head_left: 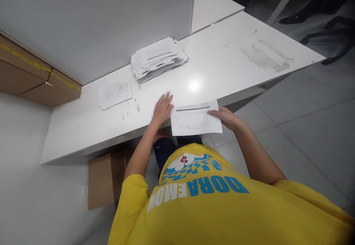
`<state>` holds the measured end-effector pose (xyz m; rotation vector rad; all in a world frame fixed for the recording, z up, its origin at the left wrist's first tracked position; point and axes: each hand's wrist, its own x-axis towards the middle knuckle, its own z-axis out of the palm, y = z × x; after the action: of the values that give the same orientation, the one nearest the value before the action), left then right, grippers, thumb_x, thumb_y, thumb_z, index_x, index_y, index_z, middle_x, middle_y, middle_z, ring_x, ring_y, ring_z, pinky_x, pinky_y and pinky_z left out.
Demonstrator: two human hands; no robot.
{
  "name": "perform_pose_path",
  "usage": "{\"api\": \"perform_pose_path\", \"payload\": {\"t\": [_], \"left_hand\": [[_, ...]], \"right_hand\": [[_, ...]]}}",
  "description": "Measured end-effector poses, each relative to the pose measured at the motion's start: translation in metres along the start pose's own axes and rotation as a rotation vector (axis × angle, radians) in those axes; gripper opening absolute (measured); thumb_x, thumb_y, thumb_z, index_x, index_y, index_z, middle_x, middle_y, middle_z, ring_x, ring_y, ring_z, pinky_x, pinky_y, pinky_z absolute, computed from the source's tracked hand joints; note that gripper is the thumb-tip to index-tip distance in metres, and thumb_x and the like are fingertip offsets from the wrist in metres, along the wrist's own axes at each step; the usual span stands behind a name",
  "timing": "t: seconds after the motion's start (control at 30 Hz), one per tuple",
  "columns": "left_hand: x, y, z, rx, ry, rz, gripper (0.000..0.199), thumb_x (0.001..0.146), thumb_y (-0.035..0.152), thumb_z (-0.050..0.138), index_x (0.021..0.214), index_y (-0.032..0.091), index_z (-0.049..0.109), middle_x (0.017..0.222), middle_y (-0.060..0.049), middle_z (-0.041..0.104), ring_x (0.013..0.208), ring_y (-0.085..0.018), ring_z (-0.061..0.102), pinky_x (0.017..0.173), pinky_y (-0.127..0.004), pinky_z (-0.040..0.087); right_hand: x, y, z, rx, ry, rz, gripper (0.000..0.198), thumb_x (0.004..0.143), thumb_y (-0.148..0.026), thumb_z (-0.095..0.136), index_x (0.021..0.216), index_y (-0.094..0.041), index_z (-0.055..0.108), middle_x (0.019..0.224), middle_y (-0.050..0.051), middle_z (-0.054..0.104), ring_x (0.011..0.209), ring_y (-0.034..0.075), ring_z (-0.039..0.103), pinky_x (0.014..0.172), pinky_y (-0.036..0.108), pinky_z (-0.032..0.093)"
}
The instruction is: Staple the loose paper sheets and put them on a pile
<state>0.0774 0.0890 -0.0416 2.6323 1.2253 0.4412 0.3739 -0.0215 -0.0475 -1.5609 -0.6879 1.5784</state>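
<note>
My right hand grips a printed sheet of paper by its right edge, thumb on top. The sheet hangs over the table's front edge, in front of my body. Just left of it, my left hand lies on the white table with its fingers stretched out. A small cream-coloured patch shows at its fingertips; I cannot make out what it is. Beyond that hand stands a thick, uneven stack of papers. To the left lies a thinner pile of printed papers.
Cardboard boxes with yellow tape stand at the left by the grey panel. Another cardboard box is under the table. Brown stains mark the table's right part. A chair base stands on the tiled floor at right.
</note>
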Motion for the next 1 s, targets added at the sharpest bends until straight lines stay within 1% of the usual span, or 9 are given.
{"api": "perform_pose_path", "payload": {"t": [0.13,0.3,0.37,0.47,0.53,0.63,0.77,0.87,1.0], "left_hand": [[-0.003,0.007,0.001,0.045,0.002,-0.018,0.058,0.104,0.048,0.034,0.155,0.02,0.032,0.165,-0.007,0.027,0.154,-0.027,0.02,0.122,-0.046,0.03],[-0.005,0.012,0.001,0.077,0.002,-0.042,0.059,0.1,0.037,0.043,0.155,0.018,0.032,0.165,-0.007,0.027,0.153,-0.028,0.024,0.121,-0.045,0.032],[-0.005,0.013,0.001,0.079,0.005,-0.042,0.058,0.099,0.033,0.044,0.155,0.018,0.033,0.165,-0.007,0.028,0.152,-0.028,0.025,0.121,-0.044,0.031],[-0.006,0.014,0.001,0.085,0.013,-0.043,0.058,0.099,0.031,0.045,0.154,0.018,0.034,0.165,-0.007,0.028,0.152,-0.028,0.026,0.121,-0.044,0.031],[-0.007,0.014,0.001,0.097,0.015,-0.045,0.059,0.098,0.032,0.046,0.154,0.017,0.034,0.164,-0.007,0.029,0.151,-0.029,0.027,0.12,-0.044,0.032],[-0.009,0.014,0.002,0.127,0.033,-0.049,0.058,0.099,0.033,0.047,0.154,0.017,0.036,0.163,-0.007,0.032,0.15,-0.03,0.029,0.119,-0.044,0.034],[-0.012,0.01,0.006,0.156,0.078,-0.05,0.054,0.099,0.034,0.048,0.151,0.018,0.041,0.159,-0.009,0.039,0.148,-0.03,0.035,0.115,-0.045,0.038],[-0.014,0.008,0.009,0.171,0.115,-0.028,0.053,0.099,0.035,0.05,0.148,0.017,0.044,0.156,-0.011,0.043,0.147,-0.03,0.037,0.114,-0.045,0.04],[-0.017,0.006,0.01,0.181,0.171,0.01,0.051,0.098,0.036,0.053,0.145,0.016,0.048,0.152,-0.013,0.048,0.144,-0.031,0.041,0.111,-0.046,0.043]], "right_hand": [[0.002,-0.004,-0.003,0.059,-0.026,0.049,0.016,0.08,-0.025,0.075,0.09,-0.012,0.072,0.086,0.014,0.076,0.079,0.025,0.072,0.066,0.031,0.059],[0.006,-0.006,-0.004,0.135,-0.085,0.065,0.017,0.082,-0.025,0.073,0.091,-0.011,0.071,0.083,0.014,0.076,0.074,0.024,0.073,0.061,0.029,0.059],[0.008,-0.006,-0.005,0.147,-0.066,0.084,0.017,0.082,-0.024,0.073,0.092,-0.011,0.071,0.084,0.015,0.076,0.074,0.024,0.073,0.059,0.027,0.058],[0.012,-0.005,-0.007,0.16,-0.023,0.072,0.019,0.081,-0.025,0.073,0.093,-0.01,0.071,0.087,0.015,0.076,0.075,0.025,0.073,0.058,0.027,0.058],[0.015,-0.003,-0.009,0.176,-0.023,0.051,0.02,0.081,-0.027,0.073,0.093,-0.011,0.071,0.088,0.015,0.076,0.079,0.026,0.074,0.061,0.029,0.059],[0.019,-0.002,-0.009,0.2,-0.05,0.032,0.024,0.079,-0.032,0.071,0.092,-0.013,0.072,0.09,0.014,0.077,0.087,0.029,0.074,0.071,0.033,0.06],[0.024,-0.003,-0.007,0.211,-0.086,0.014,0.029,0.075,-0.039,0.073,0.091,-0.015,0.072,0.096,0.014,0.077,0.097,0.031,0.073,0.083,0.036,0.06],[0.026,-0.007,-0.005,0.195,-0.094,0.009,0.034,0.072,-0.042,0.075,0.093,-0.016,0.072,0.1,0.015,0.076,0.1,0.032,0.072,0.085,0.036,0.059],[0.032,-0.009,-0.006,0.161,-0.105,0.018,0.042,0.07,-0.047,0.078,0.097,-0.015,0.071,0.097,0.016,0.076,0.099,0.034,0.072,0.084,0.038,0.059]]}}
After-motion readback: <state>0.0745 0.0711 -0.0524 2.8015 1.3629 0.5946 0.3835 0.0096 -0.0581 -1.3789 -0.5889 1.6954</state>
